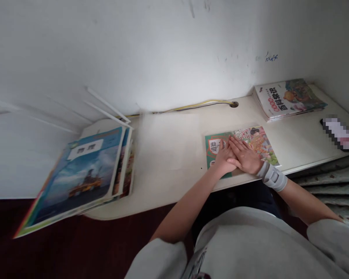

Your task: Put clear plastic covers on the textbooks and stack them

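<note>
A textbook [266,145] with a green spine side and a colourful illustrated cover lies closed on the white desk in front of me. My left hand [222,160] rests flat on its cover, fingers stretched out and partly hidden. Over it lies my right hand [246,157], also flat with extended fingers, overlapping the left. A grey wristband [275,176] is around my right wrist. Neither hand grips anything.
Several books topped by a blue physics textbook [84,170] overhang the desk's left end. A magazine stack [291,99] sits at the back right, near a phone [339,133]. A yellow cable [192,106] runs along the wall to a hole in the desk [174,155].
</note>
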Action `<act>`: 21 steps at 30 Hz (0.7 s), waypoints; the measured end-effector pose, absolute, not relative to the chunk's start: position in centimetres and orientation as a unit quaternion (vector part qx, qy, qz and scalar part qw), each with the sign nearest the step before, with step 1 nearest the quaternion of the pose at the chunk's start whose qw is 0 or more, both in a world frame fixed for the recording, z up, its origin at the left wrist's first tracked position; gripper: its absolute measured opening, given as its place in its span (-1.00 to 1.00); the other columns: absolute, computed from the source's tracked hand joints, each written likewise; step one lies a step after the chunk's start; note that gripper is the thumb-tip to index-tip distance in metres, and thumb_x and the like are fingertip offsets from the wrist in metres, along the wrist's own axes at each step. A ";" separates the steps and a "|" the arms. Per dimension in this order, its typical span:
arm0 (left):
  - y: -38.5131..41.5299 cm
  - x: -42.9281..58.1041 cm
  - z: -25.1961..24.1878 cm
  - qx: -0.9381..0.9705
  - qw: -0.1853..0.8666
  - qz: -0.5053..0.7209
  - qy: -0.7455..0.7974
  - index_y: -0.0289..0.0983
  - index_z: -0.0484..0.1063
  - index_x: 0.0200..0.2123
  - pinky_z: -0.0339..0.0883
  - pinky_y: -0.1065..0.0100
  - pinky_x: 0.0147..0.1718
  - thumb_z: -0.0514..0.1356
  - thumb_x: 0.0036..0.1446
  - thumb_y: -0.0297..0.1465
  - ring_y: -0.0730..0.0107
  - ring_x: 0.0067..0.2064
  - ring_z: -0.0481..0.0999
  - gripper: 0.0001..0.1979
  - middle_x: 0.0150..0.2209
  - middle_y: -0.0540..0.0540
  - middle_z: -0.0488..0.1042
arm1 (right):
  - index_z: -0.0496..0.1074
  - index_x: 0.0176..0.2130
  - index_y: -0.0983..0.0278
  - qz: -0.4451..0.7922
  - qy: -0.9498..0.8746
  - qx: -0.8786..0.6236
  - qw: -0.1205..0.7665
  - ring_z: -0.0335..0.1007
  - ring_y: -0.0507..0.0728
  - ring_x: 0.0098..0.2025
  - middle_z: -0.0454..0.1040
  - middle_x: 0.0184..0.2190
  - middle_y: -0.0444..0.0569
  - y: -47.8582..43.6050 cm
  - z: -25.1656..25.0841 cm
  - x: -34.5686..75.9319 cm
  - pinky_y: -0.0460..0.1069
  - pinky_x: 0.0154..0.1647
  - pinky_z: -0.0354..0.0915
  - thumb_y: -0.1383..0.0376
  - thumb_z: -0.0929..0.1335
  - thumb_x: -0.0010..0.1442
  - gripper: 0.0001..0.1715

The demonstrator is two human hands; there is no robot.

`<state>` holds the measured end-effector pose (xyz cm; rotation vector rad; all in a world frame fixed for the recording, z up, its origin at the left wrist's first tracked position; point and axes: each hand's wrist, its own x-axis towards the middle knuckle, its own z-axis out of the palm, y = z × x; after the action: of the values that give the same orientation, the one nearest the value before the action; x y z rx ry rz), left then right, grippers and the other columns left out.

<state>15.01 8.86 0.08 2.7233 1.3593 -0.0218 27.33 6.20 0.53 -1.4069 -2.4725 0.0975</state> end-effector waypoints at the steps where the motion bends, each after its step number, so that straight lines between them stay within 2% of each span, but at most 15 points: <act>1: 9.1 14.8 0.1 0.896 0.049 -0.001 0.442 -0.32 -0.06 0.31 -0.28 -0.10 0.26 -0.07 0.24 -0.24 0.01 0.35 -0.12 -0.39 0.33 -0.24 -0.02 | 0.00 0.30 0.47 0.034 -0.863 -0.484 0.143 -0.19 0.23 0.36 -0.03 0.32 0.18 6.5 0.3 27.6 0.17 0.28 -0.05 -0.10 0.05 0.27 -0.12; 4: 9.5 13.9 0.4 0.890 0.045 0.025 0.452 -0.29 -0.01 0.30 -0.25 -0.04 0.27 -0.13 0.26 -0.17 0.05 0.35 -0.12 -0.40 0.33 -0.19 0.02 | 0.04 0.28 0.48 0.015 -0.867 -0.486 0.107 -0.12 0.26 0.34 0.01 0.31 0.20 7.3 0.0 29.7 0.17 0.30 -0.09 -0.10 0.06 0.27 -0.12; 7: 10.3 12.3 0.4 0.849 0.042 0.043 0.525 -0.30 0.00 0.30 -0.20 -0.03 0.26 -0.21 0.27 -0.10 0.05 0.35 -0.10 -0.37 0.34 -0.18 -0.02 | 0.11 0.26 0.45 -0.027 -0.843 -0.532 0.080 -0.05 0.29 0.32 0.07 0.29 0.19 8.0 -0.2 32.8 0.19 0.29 -0.12 -0.03 0.07 0.30 -0.22; 10: 11.3 10.0 0.1 0.794 0.045 0.041 0.604 -0.35 0.00 0.30 -0.13 -0.05 0.24 -0.24 0.28 -0.11 0.00 0.34 -0.07 -0.36 0.34 -0.22 -0.04 | 0.13 0.25 0.42 -0.059 -0.808 -0.581 0.079 -0.04 0.28 0.31 0.11 0.28 0.17 8.4 -0.4 35.6 0.16 0.24 -0.03 0.04 0.08 0.31 -0.30; 13: 12.0 8.1 0.0 0.758 0.018 0.062 0.649 -0.50 0.03 0.26 -0.08 -0.02 0.23 -0.20 0.28 -0.16 -0.03 0.32 0.00 -0.36 0.29 -0.38 0.05 | 0.19 0.20 0.42 -0.066 -0.760 -0.638 0.102 0.17 0.25 0.19 0.27 0.18 0.21 8.9 -0.2 37.4 0.11 0.12 0.12 0.09 0.08 0.31 -0.36; 16: 12.5 7.4 0.4 0.737 0.013 0.111 0.666 -0.57 0.21 0.14 0.05 0.06 0.18 -0.08 0.25 -0.20 -0.01 0.25 0.17 -0.42 0.18 -0.47 0.24 | 0.34 0.04 0.41 -0.065 -0.698 -0.704 0.115 0.36 0.26 -0.02 0.46 -0.05 0.24 10.2 0.5 38.3 0.07 -0.07 0.21 0.07 0.10 0.28 -0.41; 19: 13.6 7.4 1.3 0.702 0.070 0.157 0.692 -0.42 0.42 -0.09 0.19 0.13 0.07 0.01 0.20 -0.23 0.03 0.11 0.33 -0.60 0.03 -0.39 0.40 | 0.44 -0.15 0.35 -0.001 -0.638 -0.764 0.096 0.41 0.24 -0.15 0.51 -0.20 0.20 12.5 1.6 38.6 0.03 -0.21 0.22 0.03 0.15 0.25 -0.48; 21: 14.6 7.5 1.7 0.677 0.123 0.168 0.706 -0.35 0.45 -0.20 0.25 0.17 -0.02 0.04 0.18 -0.24 0.08 0.02 0.40 -0.67 -0.05 -0.32 0.45 | 0.46 -0.23 0.32 0.067 -0.615 -0.781 0.089 0.43 0.20 -0.21 0.53 -0.25 0.15 14.1 2.2 38.6 0.01 -0.27 0.22 0.03 0.18 0.23 -0.52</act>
<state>7.48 14.64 1.74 1.9739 2.0602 0.4912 38.55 14.09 2.16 -2.3238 -1.8284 0.2002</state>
